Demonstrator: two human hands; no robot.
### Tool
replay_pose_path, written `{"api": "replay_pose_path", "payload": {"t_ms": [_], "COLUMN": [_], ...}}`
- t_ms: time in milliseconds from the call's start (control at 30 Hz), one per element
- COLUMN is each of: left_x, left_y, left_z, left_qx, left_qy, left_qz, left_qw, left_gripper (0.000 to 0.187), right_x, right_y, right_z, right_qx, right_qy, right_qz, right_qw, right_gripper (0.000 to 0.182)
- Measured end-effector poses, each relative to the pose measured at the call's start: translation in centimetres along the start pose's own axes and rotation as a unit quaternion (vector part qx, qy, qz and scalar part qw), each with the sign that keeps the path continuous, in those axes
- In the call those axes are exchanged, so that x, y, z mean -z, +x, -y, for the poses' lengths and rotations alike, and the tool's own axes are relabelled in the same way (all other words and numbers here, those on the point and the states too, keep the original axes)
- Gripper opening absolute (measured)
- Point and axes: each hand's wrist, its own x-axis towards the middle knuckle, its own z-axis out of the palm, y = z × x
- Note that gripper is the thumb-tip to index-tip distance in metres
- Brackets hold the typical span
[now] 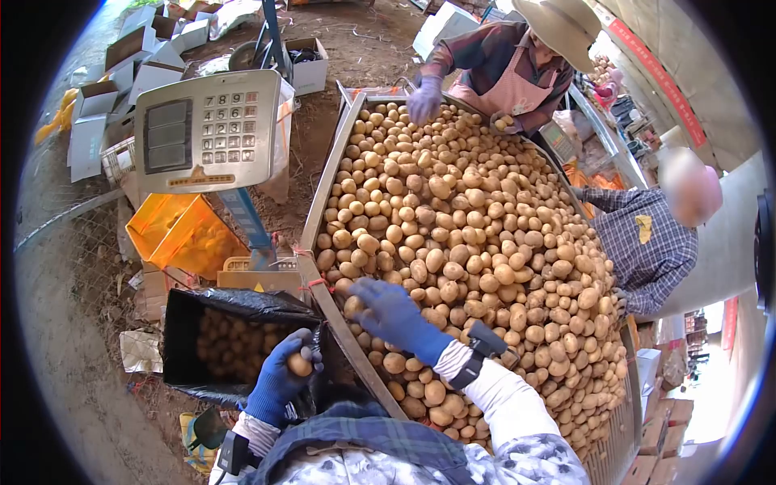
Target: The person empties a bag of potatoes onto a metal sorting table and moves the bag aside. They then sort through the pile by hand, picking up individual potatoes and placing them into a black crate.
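A large heap of potatoes [477,267] fills a metal-edged table [331,174]. My right hand [396,317], in a blue glove, is over the near left part of the heap, its fingers curled at a potato [353,306] by the table's edge. My left hand [283,373], also gloved in blue, holds a potato [300,364] at the right side of a box lined with a black bag [182,339]. More potatoes [234,343] lie inside that box.
A scale display [208,133] on a blue post stands beyond the box, near an orange-lined crate [182,234]. A person in a hat [509,73] works at the far side; another in a checked shirt [647,246] stands at the right. Cardboard boxes [149,69] lie at the back left.
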Motion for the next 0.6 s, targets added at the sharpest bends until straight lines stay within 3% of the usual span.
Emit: {"api": "replay_pose_path", "payload": {"t_ms": [33, 67, 133, 200, 300, 333, 500, 567, 600], "left_x": [-0.3, -0.4, 0.5, 0.9, 0.9, 0.6, -0.9, -0.4, 0.1], "left_y": [-0.1, -0.1, 0.0, -0.1, -0.5, -0.7, -1.4, -1.4, -1.4], "left_z": [0.0, -0.1, 0.0, 0.1, 0.0, 0.0, -0.1, -0.3, -0.3], "left_qx": [-0.011, -0.021, -0.022, -0.024, -0.003, -0.002, -0.006, -0.003, -0.003], "left_qy": [0.013, 0.028, 0.027, 0.026, 0.015, 0.012, 0.015, 0.007, 0.004], "left_qz": [-0.019, -0.038, -0.023, -0.006, 0.005, -0.001, -0.063, -0.060, -0.059], "left_qw": [1.000, 0.999, 0.999, 0.999, 1.000, 1.000, 0.998, 0.998, 0.998], "left_gripper": [0.027, 0.027, 0.027, 0.027, 0.027, 0.027, 0.021, 0.021, 0.021], "right_x": [0.5, 0.5, 1.7, 3.1, 0.4, 0.2, 0.8, 1.6, 1.9], "right_y": [0.6, 1.4, 3.6, 6.0, 7.7, 8.6, 8.0, 7.5, 7.3], "right_z": [-1.0, -2.9, -6.1, -7.9, -11.0, -11.1, -11.6, -10.6, -10.1], "right_qx": [-0.048, -0.011, -0.077, -0.144, -0.153, -0.181, -0.161, -0.165, -0.164], "right_qy": [0.074, 0.052, -0.104, -0.213, -0.290, -0.308, -0.286, -0.207, -0.134], "right_qz": [-0.007, -0.129, -0.123, -0.054, -0.025, 0.025, 0.037, 0.011, -0.025], "right_qw": [0.996, 0.990, 0.984, 0.965, 0.944, 0.934, 0.944, 0.964, 0.977], "right_gripper": [0.037, 0.028, 0.026, 0.025, 0.024, 0.041, 0.046, 0.029, 0.030]}}
